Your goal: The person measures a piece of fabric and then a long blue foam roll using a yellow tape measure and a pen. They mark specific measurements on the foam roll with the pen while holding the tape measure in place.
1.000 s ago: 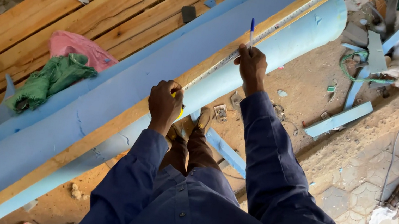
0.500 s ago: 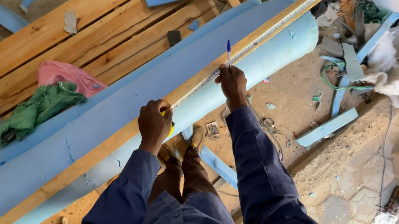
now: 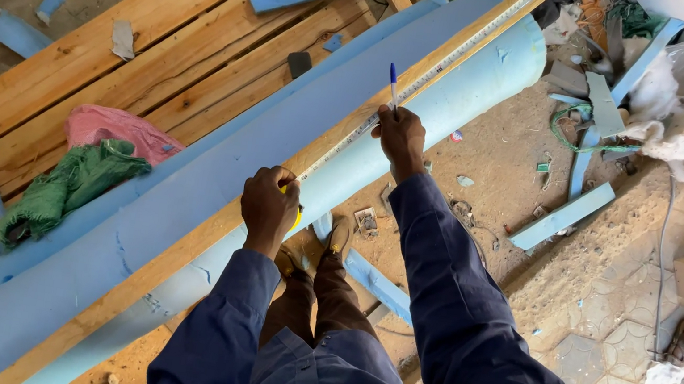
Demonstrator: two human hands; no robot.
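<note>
Your right hand (image 3: 401, 138) pinches a blue-capped pen (image 3: 393, 86) tip-down on the tape measure blade (image 3: 463, 48), which runs toward one o'clock along the wooden plank (image 3: 172, 239) over blue foam (image 3: 211, 163), while at seven o'clock your left hand (image 3: 270, 202) grips the yellow tape measure case (image 3: 296, 215).

Left hand (image 3: 270, 199) grips a yellow tape measure case (image 3: 295, 212) on the wooden plank (image 3: 170, 252); the tape blade (image 3: 443, 63) runs along the plank; right hand (image 3: 401, 138) holds a blue pen (image 3: 393, 87) upright against the blade; blue foam sheet (image 3: 210, 168) lies beside the plank.
</note>
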